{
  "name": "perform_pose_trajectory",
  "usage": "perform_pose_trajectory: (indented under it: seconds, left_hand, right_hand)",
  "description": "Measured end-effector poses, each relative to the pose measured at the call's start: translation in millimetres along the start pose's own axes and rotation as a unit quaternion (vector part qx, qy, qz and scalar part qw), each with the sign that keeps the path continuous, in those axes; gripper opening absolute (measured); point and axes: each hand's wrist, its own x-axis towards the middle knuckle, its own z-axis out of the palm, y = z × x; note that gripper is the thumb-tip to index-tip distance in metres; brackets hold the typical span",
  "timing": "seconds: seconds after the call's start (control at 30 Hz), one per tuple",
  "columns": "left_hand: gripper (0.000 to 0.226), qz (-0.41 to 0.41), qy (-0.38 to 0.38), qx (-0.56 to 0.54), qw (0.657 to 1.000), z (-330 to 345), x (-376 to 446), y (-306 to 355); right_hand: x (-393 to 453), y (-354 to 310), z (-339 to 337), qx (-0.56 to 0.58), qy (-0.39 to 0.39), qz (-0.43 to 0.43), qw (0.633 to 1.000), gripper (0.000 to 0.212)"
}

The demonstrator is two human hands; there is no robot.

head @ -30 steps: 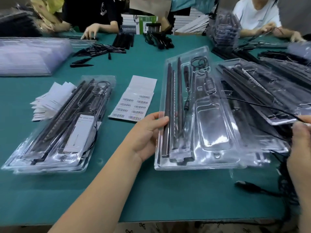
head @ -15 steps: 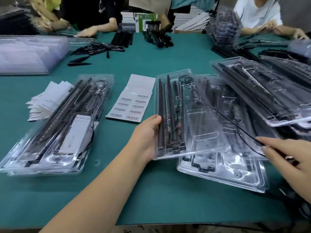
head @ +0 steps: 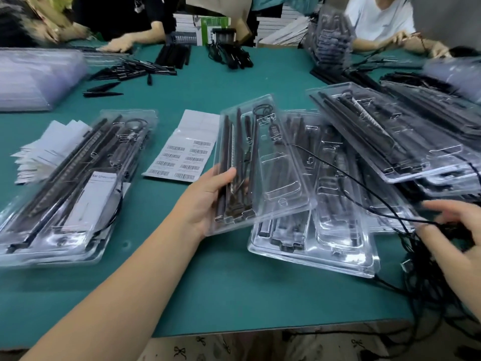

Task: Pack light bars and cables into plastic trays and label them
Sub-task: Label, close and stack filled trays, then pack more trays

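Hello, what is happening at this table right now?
A person is packing light bars into clear trays. The left hand grips a tray with bars already in it, lifted off the green table. The right hand holds a black cable that runs to this tray. Filled trays lie on the left, a barcode label sheet lies beside them, and more trays are piled on the right.

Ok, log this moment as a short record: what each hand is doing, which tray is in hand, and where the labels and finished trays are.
left hand: grips the held tray's left edge, thumb on top
held tray: clear plastic, tilted, light bars inside
right hand: fingers curled on a black cable
barcode labels: sheet on the green table
finished trays: stacked at left
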Motion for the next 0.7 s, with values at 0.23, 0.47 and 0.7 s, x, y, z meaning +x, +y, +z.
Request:
perform_pose_trajectory:
  seconds: [0.23, 0.47, 0.7]
  left_hand:
    - [0.023, 0.010, -0.009, 0.037, 0.999, -2, -4, 3]
    - [0.023, 0.020, -0.005, 0.057, 0.998, 0, -9, 3]
    - [0.015, 0.032, 0.004, 0.032, 0.999, 5, -14, 2]
  right_hand:
    - [-5, -55, -14, 0.050, 0.003, -0.063, 0.997, 0.043]
    - [-51, -32, -14, 0.044, 0.096, 0.076, 0.991, 0.056]
    - [-60, -31, -13, -0.085, -0.089, 0.147, 0.982, 0.084]
